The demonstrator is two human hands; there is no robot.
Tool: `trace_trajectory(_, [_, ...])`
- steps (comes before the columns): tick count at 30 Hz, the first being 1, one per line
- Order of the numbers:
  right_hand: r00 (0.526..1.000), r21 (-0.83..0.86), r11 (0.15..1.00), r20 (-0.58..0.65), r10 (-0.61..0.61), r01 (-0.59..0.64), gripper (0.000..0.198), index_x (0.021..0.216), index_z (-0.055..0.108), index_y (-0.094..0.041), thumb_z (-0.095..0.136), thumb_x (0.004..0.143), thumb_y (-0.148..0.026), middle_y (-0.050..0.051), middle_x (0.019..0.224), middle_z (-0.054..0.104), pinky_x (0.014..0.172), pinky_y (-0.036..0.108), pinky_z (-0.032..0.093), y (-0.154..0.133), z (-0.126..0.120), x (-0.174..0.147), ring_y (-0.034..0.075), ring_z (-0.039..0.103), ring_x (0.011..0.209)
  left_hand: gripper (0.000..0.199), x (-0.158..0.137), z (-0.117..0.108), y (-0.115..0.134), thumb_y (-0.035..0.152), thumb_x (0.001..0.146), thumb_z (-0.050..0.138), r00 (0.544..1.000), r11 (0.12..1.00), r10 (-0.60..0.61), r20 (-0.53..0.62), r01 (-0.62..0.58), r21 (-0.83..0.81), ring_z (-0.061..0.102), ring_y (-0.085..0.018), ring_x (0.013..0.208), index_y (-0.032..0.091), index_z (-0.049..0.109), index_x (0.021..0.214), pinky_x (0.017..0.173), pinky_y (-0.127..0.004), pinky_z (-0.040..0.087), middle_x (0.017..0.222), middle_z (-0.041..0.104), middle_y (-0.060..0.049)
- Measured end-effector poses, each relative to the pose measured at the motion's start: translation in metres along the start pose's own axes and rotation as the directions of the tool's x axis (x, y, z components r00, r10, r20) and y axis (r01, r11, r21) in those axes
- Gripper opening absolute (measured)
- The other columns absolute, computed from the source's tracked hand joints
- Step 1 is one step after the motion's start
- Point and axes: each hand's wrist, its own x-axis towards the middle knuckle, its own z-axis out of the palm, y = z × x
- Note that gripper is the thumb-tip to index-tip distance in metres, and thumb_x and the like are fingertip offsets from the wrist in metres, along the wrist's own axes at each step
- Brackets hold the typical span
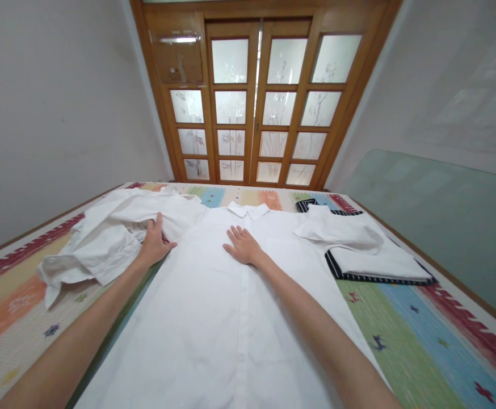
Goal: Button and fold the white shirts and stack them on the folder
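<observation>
White shirt [201,318] under right grip [243,246], fingers [238,235] spread

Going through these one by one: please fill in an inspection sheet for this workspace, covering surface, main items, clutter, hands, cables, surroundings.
Surface: colourful patterned cover.
Main items: white shirt spread front up, collar toward the doors.
Clutter: crumpled white cloth on the left; folded clothing, white and black-striped, on the right.
Hands: right hand flat on the shirt; left hand at the crumpled cloth, thumb by the shirt's edge.
Cables: nothing seen.
Surroundings: pale walls, wood-framed glass doors.
</observation>
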Motion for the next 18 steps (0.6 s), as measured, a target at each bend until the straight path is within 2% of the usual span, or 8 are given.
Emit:
trace_trajectory(3, [1.0, -0.007, 1.0, 0.005, -0.004, 0.004, 0.072, 0.151, 0.029, -0.009, 0.021, 0.098, -0.055, 0.013, 0.159, 0.017, 0.119, 0.043, 0.012, 0.0, 0.0, 0.0, 0.028, 0.013, 0.147, 0.119, 0.005, -0.006, 0.004, 0.019, 0.052, 0.081, 0.997, 0.987, -0.082, 0.008, 0.083, -0.137, 0.061, -0.015, 0.068, 0.016, 0.019, 0.153, 0.064, -0.032, 0.056, 0.13, 0.045, -0.02])
trace_trajectory(7, [1.0, -0.016, 1.0, 0.0, -0.002, 0.002, 0.071, 0.151, 0.029, -0.01, 0.02, 0.098, -0.056, 0.013, 0.159, 0.018, 0.119, 0.043, 0.012, 0.0, 0.0, 0.0, 0.028, 0.014, 0.147, 0.114, 0.011, -0.021, 0.018, 0.022, 0.061, 0.078, 0.967, 0.909, -0.229, -0.114, 0.17, -0.381, 0.06, -0.013, 0.076, 0.02, 0.013, 0.154, 0.07, -0.028, 0.056, 0.117, 0.059, -0.01])
trace_trajectory(9, [1.0, -0.02, 1.0, -0.008, -0.003, 0.003, 0.072, 0.151, 0.029, -0.011, 0.02, 0.097, -0.057, 0.012, 0.159, 0.018, 0.119, 0.043, 0.012, 0.0, 0.0, 0.0, 0.027, 0.014, 0.147, 0.108, 0.016, -0.029, 0.025, 0.02, 0.064, 0.075, 0.911, 0.852, -0.327, -0.25, 0.17, -0.494, 0.06, -0.014, 0.088, 0.018, 0.014, 0.153, 0.076, -0.028, 0.056, 0.121, 0.058, -0.009])
trace_trajectory(11, [1.0, -0.02, 1.0, -0.011, -0.004, 0.004, 0.072, 0.151, 0.029, -0.01, 0.02, 0.097, -0.057, 0.013, 0.159, 0.019, 0.119, 0.043, 0.012, 0.0, 0.001, 0.001, 0.028, 0.015, 0.147, 0.102, 0.023, -0.034, 0.031, 0.015, 0.065, 0.074, 0.803, 0.808, -0.436, -0.406, 0.152, -0.569, 0.057, -0.017, 0.102, 0.015, 0.019, 0.15, 0.08, -0.028, 0.056, 0.134, 0.049, -0.012])
trace_trajectory(13, [1.0, -0.019, 1.0, -0.011, -0.004, 0.004, 0.072, 0.151, 0.029, -0.009, 0.02, 0.097, -0.057, 0.014, 0.159, 0.019, 0.119, 0.043, 0.012, 0.001, 0.001, 0.001, 0.028, 0.015, 0.147, 0.099, 0.032, -0.037, 0.034, 0.011, 0.066, 0.07, 0.699, 0.758, -0.532, -0.478, 0.142, -0.636, 0.054, -0.02, 0.112, 0.014, 0.016, 0.149, 0.08, -0.027, 0.055, 0.141, 0.038, -0.016])
trace_trajectory(15, [1.0, -0.018, 1.0, -0.01, -0.004, 0.004, 0.072, 0.151, 0.029, -0.009, 0.02, 0.097, -0.057, 0.014, 0.159, 0.019, 0.119, 0.043, 0.012, 0.001, 0.001, 0.001, 0.028, 0.015, 0.147, 0.101, 0.043, -0.038, 0.036, 0.008, 0.067, 0.065, 0.669, 0.703, -0.588, -0.455, 0.144, -0.697, 0.054, -0.019, 0.114, 0.016, 0.005, 0.149, 0.078, -0.026, 0.056, 0.143, 0.033, -0.017])
trace_trajectory(17, [1.0, -0.019, 1.0, -0.009, -0.001, 0.001, 0.072, 0.151, 0.029, -0.01, 0.02, 0.097, -0.057, 0.013, 0.159, 0.019, 0.119, 0.043, 0.012, 0.001, 0.002, 0.001, 0.028, 0.015, 0.147, 0.101, 0.053, -0.037, 0.036, 0.009, 0.072, 0.06, 0.671, 0.676, -0.606, -0.426, 0.153, -0.721, 0.055, -0.018, 0.112, 0.018, -0.007, 0.148, 0.079, -0.027, 0.056, 0.143, 0.031, -0.017])
trace_trajectory(18, [1.0, -0.021, 1.0, -0.009, 0.0, -0.001, 0.072, 0.151, 0.029, -0.011, 0.02, 0.097, -0.057, 0.012, 0.159, 0.019, 0.119, 0.043, 0.013, 0.001, 0.002, 0.001, 0.028, 0.015, 0.147, 0.099, 0.058, -0.037, 0.036, 0.01, 0.076, 0.057, 0.684, 0.697, -0.587, -0.433, 0.155, -0.7, 0.055, -0.018, 0.113, 0.018, -0.012, 0.147, 0.082, -0.029, 0.055, 0.144, 0.031, -0.018])
